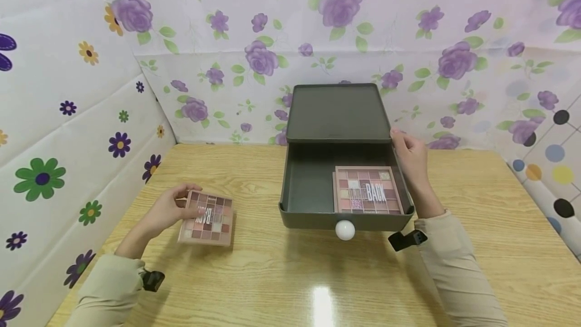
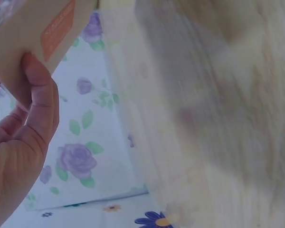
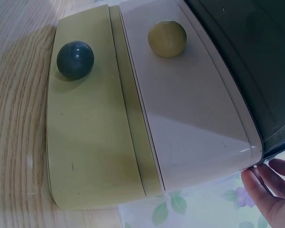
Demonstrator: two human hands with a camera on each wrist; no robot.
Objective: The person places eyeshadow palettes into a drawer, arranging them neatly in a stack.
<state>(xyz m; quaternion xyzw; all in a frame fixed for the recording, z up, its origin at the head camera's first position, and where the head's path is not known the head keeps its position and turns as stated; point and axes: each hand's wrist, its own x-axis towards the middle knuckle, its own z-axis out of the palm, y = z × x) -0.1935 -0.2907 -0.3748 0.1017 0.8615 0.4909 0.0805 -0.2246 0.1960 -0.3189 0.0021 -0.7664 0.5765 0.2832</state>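
Observation:
My left hand (image 1: 168, 208) holds a pink eyeshadow palette (image 1: 210, 218), thumb on its printed face. It is tilted above the wooden table, left of a small drawer unit (image 1: 338, 112). In the left wrist view, curled fingers support the palette's (image 2: 26, 57) side, which bears an orange label. The unit's dark grey top drawer (image 1: 308, 220), with a white knob (image 1: 345, 230), is pulled out. Inside, on its right side, lies another palette (image 1: 368, 191) marked BACK. My right hand (image 1: 412, 158) touches the unit's right side near the back of that drawer, fingertips against its edge.
Below the dark drawer, the right wrist view shows a pale pink drawer (image 3: 194, 104) with a yellow knob (image 3: 167, 39), then a yellow-green drawer (image 3: 90, 137) with a dark knob (image 3: 75, 60). A flowered cloth (image 1: 258, 24) hangs behind the wooden table (image 1: 254, 276).

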